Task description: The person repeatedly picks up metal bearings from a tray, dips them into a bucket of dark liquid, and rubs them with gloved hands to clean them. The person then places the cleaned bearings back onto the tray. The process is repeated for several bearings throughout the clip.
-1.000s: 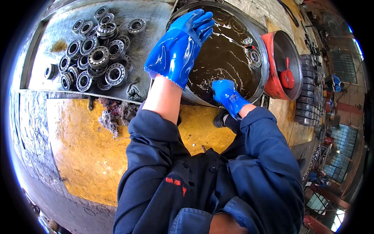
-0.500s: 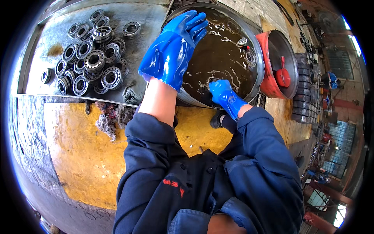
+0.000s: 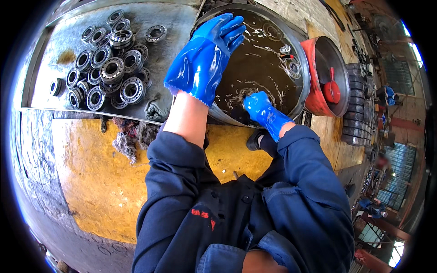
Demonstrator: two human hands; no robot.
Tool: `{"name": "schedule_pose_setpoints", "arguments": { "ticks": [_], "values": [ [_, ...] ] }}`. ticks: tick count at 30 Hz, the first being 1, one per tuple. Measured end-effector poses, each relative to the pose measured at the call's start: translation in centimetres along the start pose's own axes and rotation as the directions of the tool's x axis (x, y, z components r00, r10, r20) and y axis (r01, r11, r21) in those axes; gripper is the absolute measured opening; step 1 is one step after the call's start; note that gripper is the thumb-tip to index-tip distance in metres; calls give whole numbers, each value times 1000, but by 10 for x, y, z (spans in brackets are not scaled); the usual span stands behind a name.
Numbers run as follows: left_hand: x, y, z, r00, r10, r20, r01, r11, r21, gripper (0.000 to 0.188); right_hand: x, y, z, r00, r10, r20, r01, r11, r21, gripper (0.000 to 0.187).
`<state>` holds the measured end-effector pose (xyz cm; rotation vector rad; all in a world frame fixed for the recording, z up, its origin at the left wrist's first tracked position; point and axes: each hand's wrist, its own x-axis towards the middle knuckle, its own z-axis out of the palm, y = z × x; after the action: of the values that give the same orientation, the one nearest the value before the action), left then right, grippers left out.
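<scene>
Both my hands wear long blue rubber gloves. My left hand [image 3: 221, 36] lies over the left side of a round metal drum [image 3: 306, 88], fingers stretched out, holding nothing visible. Brown liquid [image 3: 259, 59] fills the drum. At its near side my right hand [image 3: 260, 107] is closed at the surface, with ripples spreading around it. Whatever it grips is hidden; something dark shows beside the fist. A roller bearing [image 3: 294, 68] lies in the liquid along the right wall. Another ring-shaped bearing [image 3: 272, 31] shows near the far side.
A metal tray table [image 3: 175, 27] on the left carries a heap of roller bearings [image 3: 112, 70] and a dark crumpled cloth [image 3: 154, 111]. Right of the drum stands a red tub [image 3: 314, 63] with a red long-handled scoop [image 3: 332, 88]. Grey rags [image 3: 125, 148] hang below the table edge.
My right hand stays at the near side with only a slight shift, and the ripples around it have changed shape. My left hand keeps its pose.
</scene>
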<state>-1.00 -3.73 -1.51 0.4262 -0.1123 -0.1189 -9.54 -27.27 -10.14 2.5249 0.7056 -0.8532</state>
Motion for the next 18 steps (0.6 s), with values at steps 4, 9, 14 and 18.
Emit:
{"name": "schedule_pose_setpoints", "arguments": {
  "ticks": [4,9,14,18],
  "values": [
    [1,3,-3,1000,8,13,-8,1000,15,46,4,14,19,985,-89,-147,104,990,96,33],
    [-9,7,11,1000,4,-11,-4,1000,17,50,-23,5,18,936,352,-24,-233,666,709,42],
    [-13,15,25,994,-50,-93,50,999,-9,46,3,8,21,990,35,-139,-26,997,66,26],
    [-12,12,19,995,-43,-93,38,998,-53,38,1,13,15,971,-195,-140,184,979,-88,29]
  ]
}}
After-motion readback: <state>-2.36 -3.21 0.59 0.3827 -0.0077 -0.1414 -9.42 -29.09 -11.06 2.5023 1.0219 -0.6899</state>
